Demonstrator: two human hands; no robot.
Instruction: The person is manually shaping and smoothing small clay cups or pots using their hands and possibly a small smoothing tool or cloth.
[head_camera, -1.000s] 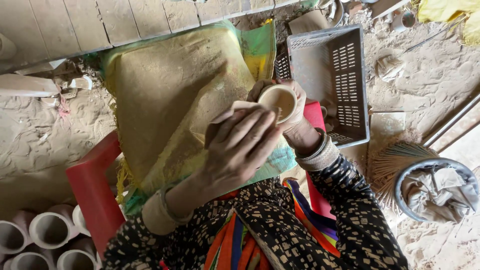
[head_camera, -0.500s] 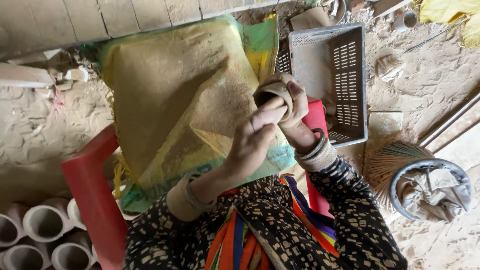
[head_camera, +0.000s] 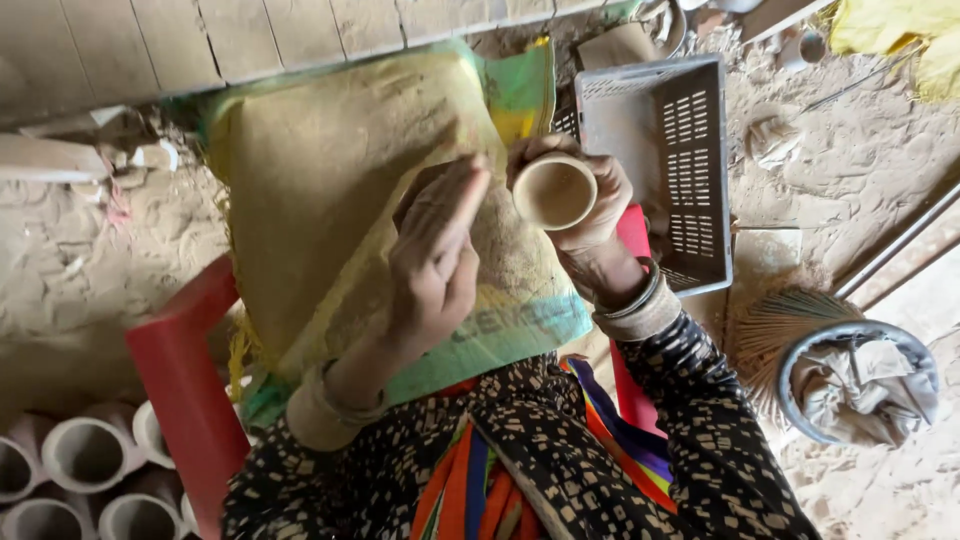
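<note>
My right hand (head_camera: 598, 240) grips a small pale clay cup (head_camera: 553, 192), its open mouth tilted up towards me. My left hand (head_camera: 435, 255) is just left of the cup, a small gap apart, fingers stretched out flat. A small brown sheet (head_camera: 415, 188) lies pressed behind those fingers and is mostly hidden by them. Both hands hover over a dusty yellow-green sack (head_camera: 330, 170) spread across my lap.
A grey plastic crate (head_camera: 660, 140) stands right behind the cup. A red plastic seat (head_camera: 185, 380) is under me, with several pale clay cups (head_camera: 85, 455) at lower left. A metal bowl with cloth (head_camera: 860, 385) and broom bristles (head_camera: 780, 320) lie on the sandy floor at right.
My left hand with the brown sheet was over the cup, covering it; it has drawn off to the left, and the cup's mouth now shows.
</note>
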